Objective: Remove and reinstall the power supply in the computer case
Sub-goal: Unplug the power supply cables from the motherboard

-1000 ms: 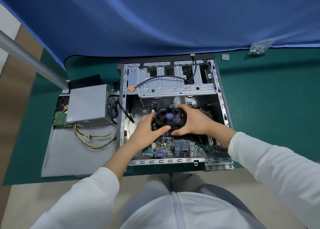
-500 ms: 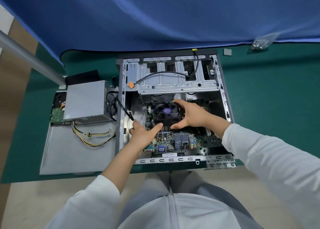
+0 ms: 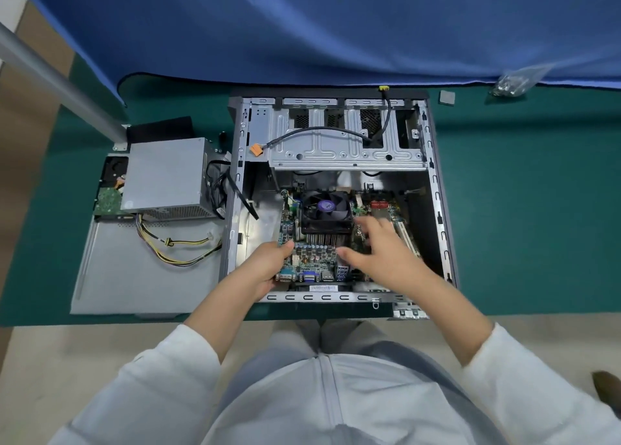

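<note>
PSU (image 3: 164, 175) out beside case (image 3: 440, 209); left hand (image 3: 265, 266) pinches board (image 3: 312, 259) edge, right hand (image 3: 379, 249) spread, blurred. Next: seat board.

Premises: a makeshift electronics repair bench. Evidence: a dark green work mat (image 3: 524, 209) covers the table; a blue cloth backdrop (image 3: 336, 24) hangs behind it. An opened grey steel computer case (image 3: 440, 189) lies on the mat, with a grey boxed power supply (image 3: 164, 174) set on the detached flat grey side panel (image 3: 134, 276) and a clear bag of small metal parts (image 3: 514, 83) nearby.
</note>
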Available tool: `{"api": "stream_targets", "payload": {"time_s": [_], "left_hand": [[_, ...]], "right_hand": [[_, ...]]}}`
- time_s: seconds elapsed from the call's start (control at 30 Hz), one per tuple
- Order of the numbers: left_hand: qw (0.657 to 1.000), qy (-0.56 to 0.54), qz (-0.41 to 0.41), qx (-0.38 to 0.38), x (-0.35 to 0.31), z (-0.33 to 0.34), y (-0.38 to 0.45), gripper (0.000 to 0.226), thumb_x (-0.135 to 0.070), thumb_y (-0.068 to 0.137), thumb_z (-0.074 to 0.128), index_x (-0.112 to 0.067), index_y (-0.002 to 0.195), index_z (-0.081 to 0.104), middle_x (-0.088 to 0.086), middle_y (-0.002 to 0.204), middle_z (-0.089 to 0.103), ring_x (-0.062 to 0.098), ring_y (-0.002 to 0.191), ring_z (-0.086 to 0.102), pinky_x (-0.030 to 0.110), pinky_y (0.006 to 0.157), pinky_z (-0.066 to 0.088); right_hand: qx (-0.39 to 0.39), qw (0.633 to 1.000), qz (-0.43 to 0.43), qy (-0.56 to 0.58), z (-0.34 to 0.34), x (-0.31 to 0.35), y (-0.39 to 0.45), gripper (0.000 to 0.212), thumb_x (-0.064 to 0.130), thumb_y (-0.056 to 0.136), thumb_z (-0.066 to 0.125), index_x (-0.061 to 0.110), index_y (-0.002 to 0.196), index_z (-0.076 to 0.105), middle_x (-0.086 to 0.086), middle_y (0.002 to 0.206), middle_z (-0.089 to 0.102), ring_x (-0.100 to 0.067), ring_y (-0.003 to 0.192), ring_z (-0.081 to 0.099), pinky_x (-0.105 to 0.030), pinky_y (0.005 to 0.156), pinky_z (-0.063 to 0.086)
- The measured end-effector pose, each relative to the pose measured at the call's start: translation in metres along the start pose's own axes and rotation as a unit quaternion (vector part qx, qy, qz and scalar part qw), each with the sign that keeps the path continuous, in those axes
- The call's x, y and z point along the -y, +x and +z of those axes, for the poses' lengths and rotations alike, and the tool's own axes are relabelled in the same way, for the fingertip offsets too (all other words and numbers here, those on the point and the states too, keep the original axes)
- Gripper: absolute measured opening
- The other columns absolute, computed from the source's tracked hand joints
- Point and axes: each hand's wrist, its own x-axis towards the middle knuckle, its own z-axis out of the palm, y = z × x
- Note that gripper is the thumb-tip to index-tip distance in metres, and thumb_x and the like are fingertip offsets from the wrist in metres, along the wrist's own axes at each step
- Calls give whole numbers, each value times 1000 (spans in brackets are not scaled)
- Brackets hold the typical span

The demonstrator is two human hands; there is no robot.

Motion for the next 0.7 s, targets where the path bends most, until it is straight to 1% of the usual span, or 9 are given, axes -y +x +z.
{"api": "stream_targets", "payload": {"time_s": [0.1,0.17,0.2,0.27,0.33,0.4,0.53,0.63,0.7], "left_hand": [[1000,-6,3,-2,1,1,0,61,-30,100,48,-9,150,21,9,156,24,28,143,22,48,113,20],[1000,-4,7,0,2,1,-1,63,-30,100,46,-11,152,17,8,157,20,27,144,20,47,114,17],[1000,-4,10,1,2,0,-1,62,-29,100,46,-12,152,16,8,158,19,27,144,19,47,115,17],[1000,-3,12,3,1,1,-2,62,-28,101,44,-13,152,14,7,158,18,26,144,18,47,115,16],[1000,1,11,6,0,2,-3,61,-27,102,43,-13,153,12,7,158,17,26,145,17,47,115,16],[1000,0,10,11,0,2,-4,59,-25,102,42,-14,152,13,7,158,18,26,145,17,46,115,16],[1000,-12,18,15,0,1,-5,60,-24,102,43,-13,152,12,7,158,17,27,145,15,47,115,14],[999,-23,24,16,1,-1,-4,60,-23,101,46,-12,151,16,7,157,20,26,145,18,47,116,14],[999,-29,28,21,2,-2,-2,60,-24,100,47,-12,151,19,7,156,24,27,143,23,49,117,19]], "right_hand": [[25,999,-26,-12,0,-5,-18,46,53,86,58,27,123,49,10,114,40,-6,101,47,-19,89,39],[71,996,-43,-39,-5,-6,-17,41,49,87,59,28,122,52,14,107,41,-2,94,47,-13,80,35],[94,992,-53,-64,-8,-6,-15,44,46,88,60,27,127,51,14,108,43,-3,95,46,-13,81,34],[128,982,-72,-118,-12,-4,-10,51,39,89,61,27,137,46,8,117,46,-7,102,45,-19,89,35],[140,975,-84,-152,-11,-2,-6,53,32,91,62,25,140,43,3,122,47,-13,108,46,-22,91,35],[140,971,-91,-172,-10,1,-3,51,28,91,62,22,139,44,1,122,47,-17,109,47,-22,88,34],[113,959,-153,-209,-4,1,-4,34,14,91,61,18,124,52,1,113,47,-20,106,49,-30,87,43],[66,952,-191,-230,-2,-3,-8,37,8,89,61,16,124,54,2,112,49,-18,105,48,-32,86,47],[39,952,-196,-231,-2,-4,-10,38,10,88,61,18,125,54,2,112,49,-17,105,47,-33,83,49]]}}
